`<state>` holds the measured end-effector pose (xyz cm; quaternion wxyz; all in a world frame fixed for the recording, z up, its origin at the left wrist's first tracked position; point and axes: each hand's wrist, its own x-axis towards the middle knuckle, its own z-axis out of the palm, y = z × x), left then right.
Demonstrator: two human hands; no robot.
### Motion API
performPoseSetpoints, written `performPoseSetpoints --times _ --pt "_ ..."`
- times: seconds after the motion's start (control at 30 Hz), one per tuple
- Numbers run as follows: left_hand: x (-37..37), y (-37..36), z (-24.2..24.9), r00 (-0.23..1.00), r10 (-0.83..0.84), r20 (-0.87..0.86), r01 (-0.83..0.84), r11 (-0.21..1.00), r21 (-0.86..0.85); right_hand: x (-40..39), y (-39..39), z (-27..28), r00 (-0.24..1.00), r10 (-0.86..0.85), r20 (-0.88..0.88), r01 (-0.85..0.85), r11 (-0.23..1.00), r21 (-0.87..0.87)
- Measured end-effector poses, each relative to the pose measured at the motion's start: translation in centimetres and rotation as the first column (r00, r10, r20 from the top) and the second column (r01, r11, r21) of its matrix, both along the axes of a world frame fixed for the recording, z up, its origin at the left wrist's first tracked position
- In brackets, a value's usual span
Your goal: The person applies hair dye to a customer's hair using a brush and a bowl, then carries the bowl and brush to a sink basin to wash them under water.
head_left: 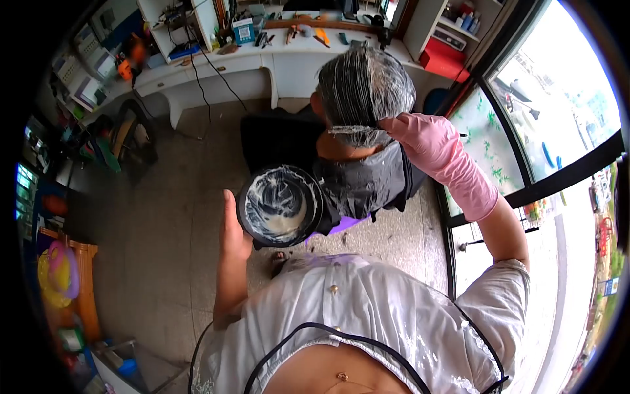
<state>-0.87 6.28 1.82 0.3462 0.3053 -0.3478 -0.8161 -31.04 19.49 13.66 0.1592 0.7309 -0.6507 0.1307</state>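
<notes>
Two hands: one bare left hand (233, 230), one gloved right hand (423, 141). One dark bowl (249, 205) near centre. One thin-handled tool (464, 135), right of centre. One seated person (367, 85). One red box (445, 59), upper right; one blue box (244, 33), top. One long white desk (295, 60) across the top.

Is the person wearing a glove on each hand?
No, the right hand wears a pink glove, while the left hand, holding the dark bowl, is bare.
</notes>
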Motion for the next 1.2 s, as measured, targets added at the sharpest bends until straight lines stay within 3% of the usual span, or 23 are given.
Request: performPoseSetpoints --times 0.1,0.33,0.4,0.47,0.5,0.53,0.6,0.7,0.73,0.8,0.83,0.87,0.97,1.2 --pt "0.0 -0.2 0.5 0.999 -0.006 0.034 0.007 0.999 -0.032 -0.1 0.4 -2.0 0.947 -0.018 -0.320 0.014 1.000 -0.014" --pt "0.4 -0.6 0.5 0.997 -0.052 0.062 0.055 0.997 -0.051 -1.3 1.4 -5.7 0.860 -0.039 -0.509 0.026 0.999 -0.034" --pt "0.6 -0.6 0.2 0.996 -0.067 0.059 0.070 0.997 -0.044 -1.5 2.0 -5.7 0.893 0.003 -0.450 -0.003 1.000 0.001" --pt "0.6 -0.4 -0.1 0.997 -0.052 0.058 0.055 0.997 -0.051 -1.7 2.4 -4.7 0.965 0.027 -0.261 -0.009 0.998 0.070" --pt "0.5 -0.3 -0.1 0.997 -0.052 0.057 0.055 0.997 -0.054 -1.4 2.5 -3.5 0.971 -0.091 -0.221 0.093 0.996 -0.003" --pt "0.5 -0.2 0.0 0.996 -0.057 0.068 0.061 0.996 -0.062 -1.2 2.2 -2.1 0.993 -0.116 -0.033 0.111 0.986 -0.124" --pt "0.7 -0.7 0.3 0.993 -0.073 0.093 0.080 0.994 -0.076 -1.8 0.0 -0.9 0.977 0.002 0.215 0.073 0.937 -0.342" --pt "0.7 -1.2 0.0 0.993 -0.084 0.079 0.089 0.994 -0.063 -2.9 -3.0 -1.0 0.955 0.030 0.293 0.109 0.887 -0.448" --pt "0.7 -1.1 0.1 0.994 -0.086 0.068 0.090 0.994 -0.058 -3.0 -3.1 -1.3 0.955 0.030 0.294 0.111 0.885 -0.452" --pt "0.5 -1.0 0.4 0.995 -0.086 0.056 0.089 0.995 -0.053 -3.4 -3.2 -1.7 0.856 0.117 0.503 0.042 0.955 -0.293" --pt "0.6 -0.8 0.5 0.994 -0.090 0.057 0.094 0.993 -0.072 -3.1 -2.4 -1.6 0.905 0.039 0.423 0.058 0.976 -0.212" --pt "0.5 -0.7 0.6 0.994 -0.091 0.060 0.097 0.991 -0.090 -2.9 -1.9 -1.8 0.906 0.042 0.422 0.053 0.976 -0.212" --pt "0.5 -0.8 0.4 0.994 -0.087 0.068 0.091 0.993 -0.068 -3.1 -0.8 -3.9 0.989 0.078 0.127 -0.055 0.983 -0.173" --pt "0.6 -1.0 0.1 0.990 -0.116 0.078 0.121 0.990 -0.069 -1.5 1.5 -6.8 0.985 -0.042 -0.169 0.030 0.997 -0.071"
